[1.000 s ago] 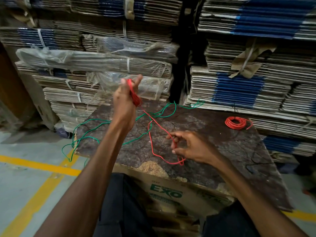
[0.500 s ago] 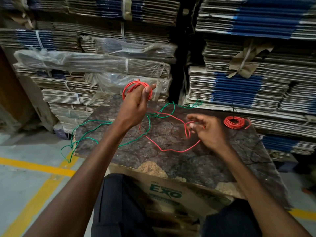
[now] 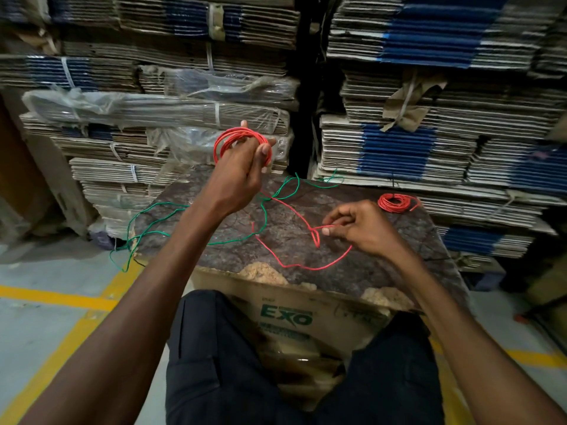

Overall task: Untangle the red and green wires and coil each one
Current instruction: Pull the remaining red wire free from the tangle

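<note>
Loops of thin red wire [image 3: 242, 139] gained another turn around my left hand [image 3: 242, 170]; my right hand [image 3: 352, 228] pinches the slack, feeding on.

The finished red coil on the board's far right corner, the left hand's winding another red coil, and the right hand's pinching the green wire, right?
Not quite: the head view shows the right hand pinching the red wire, not green. The rest holds.

The person's arms were bare from the hands up as far as could be seen, no sleeve or cuff showing. Both hands [image 3: 242, 176] were ungloved. Dark, near-black trousers [image 3: 221, 363] covered both legs, a seam running down the left one.
</note>
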{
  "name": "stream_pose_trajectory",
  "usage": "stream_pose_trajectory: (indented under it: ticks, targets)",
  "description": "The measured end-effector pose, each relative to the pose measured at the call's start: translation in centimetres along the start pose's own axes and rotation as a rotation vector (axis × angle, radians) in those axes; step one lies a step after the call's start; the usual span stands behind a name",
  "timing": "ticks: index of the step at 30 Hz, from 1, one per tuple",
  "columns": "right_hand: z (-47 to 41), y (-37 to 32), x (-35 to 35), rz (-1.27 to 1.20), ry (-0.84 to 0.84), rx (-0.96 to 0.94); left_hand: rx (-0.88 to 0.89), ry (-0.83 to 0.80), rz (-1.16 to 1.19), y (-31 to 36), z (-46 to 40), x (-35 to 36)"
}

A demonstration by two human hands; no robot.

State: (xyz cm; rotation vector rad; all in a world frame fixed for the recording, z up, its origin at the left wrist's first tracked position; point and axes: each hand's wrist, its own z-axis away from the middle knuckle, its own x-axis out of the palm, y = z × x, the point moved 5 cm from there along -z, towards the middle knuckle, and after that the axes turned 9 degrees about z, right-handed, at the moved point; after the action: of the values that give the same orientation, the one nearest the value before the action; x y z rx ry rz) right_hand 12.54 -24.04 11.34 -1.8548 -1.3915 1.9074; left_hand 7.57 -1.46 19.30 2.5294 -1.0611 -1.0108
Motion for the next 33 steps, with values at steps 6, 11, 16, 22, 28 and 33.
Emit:
stream_pose_trajectory:
  ticks: [6,11,16,22,28,33]
  targets:
    - [4.1,-2.8,-1.4,-0.342,-0.129,-0.074,0.046,-0.035,-0.09,2.4,1.2,-0.6]
    - [7.1,-4.3,-4.1,-0.463,-0.089,-0.121,0.06,-0.069,-0.231,3.4,3.4,-1.3]
    - [8.3,-4.3,-5.4,-0.553,-0.115,-0.161,0.105,0.012,-0.235,4.5,4.1,-2.9]
    - [8.2,-3.1,-5.3,-0.773,-0.148,-0.19,0.048,-0.016,-0.204,2.9,2.9,-2.4]
    - [7.3,-1.7,-3.6,-0.672,-0.061,-0.153,-0.058,-0.003,-0.071,0.9,2.7,-1.7]
    - [5.6,-0.8,-3.0,-0.334,0.295,-0.18,-0.251,-0.003,0.209,-0.3,2.4,0.2]
